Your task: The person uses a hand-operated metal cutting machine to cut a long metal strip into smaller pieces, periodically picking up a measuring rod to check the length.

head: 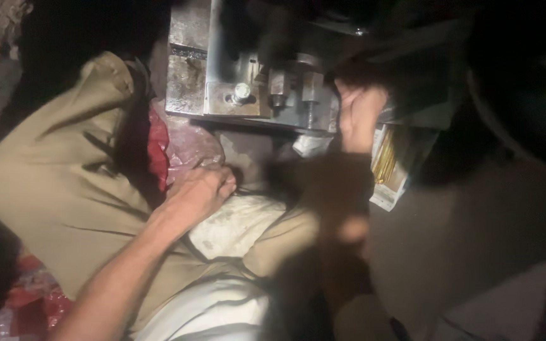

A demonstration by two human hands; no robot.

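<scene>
My left hand (pixel 200 189) is curled into a loose fist low between my knees, resting against a clear plastic bag (pixel 191 146) with reddish contents; what its fingers hold is hidden. My right hand (pixel 358 113) reaches up to the right edge of a grey metal machine (pixel 248 82) with bolts and square nuts on its face. Its fingers are pressed against the machine's side, and the forearm is blurred and in shadow. Just right of that hand lies a pack of thin brass-coloured rods (pixel 387 161).
My tan trouser leg (pixel 58 177) fills the left. A white sack (pixel 235 224) lies on my lap. Red plastic wrapping (pixel 30 297) sits at the bottom left. A dark round shape (pixel 526 88) stands at the right. The floor is dim grey.
</scene>
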